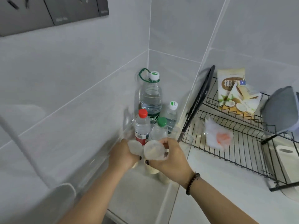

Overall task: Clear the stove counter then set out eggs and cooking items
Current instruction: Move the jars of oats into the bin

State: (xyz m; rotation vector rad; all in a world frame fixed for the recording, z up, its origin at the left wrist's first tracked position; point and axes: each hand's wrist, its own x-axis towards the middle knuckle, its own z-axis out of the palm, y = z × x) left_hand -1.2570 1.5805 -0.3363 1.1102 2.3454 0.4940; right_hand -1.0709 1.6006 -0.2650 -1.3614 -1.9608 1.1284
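My left hand grips a clear plastic bottle with a white cap, and my right hand grips a second clear bottle with a white cap. Both bottles are held side by side, caps toward the camera, just in front of a cluster of bottles in the counter corner. That cluster holds a large water bottle with a green handle, a red-capped bottle, a green-capped bottle and a small white-capped bottle. The lower parts of the held bottles are blurred.
A black wire dish rack stands on the right, holding a coconut snack bag, a crumpled plastic bag, a dark pan lid and a grey container. A white cutting board lies under it. Tiled walls close the corner.
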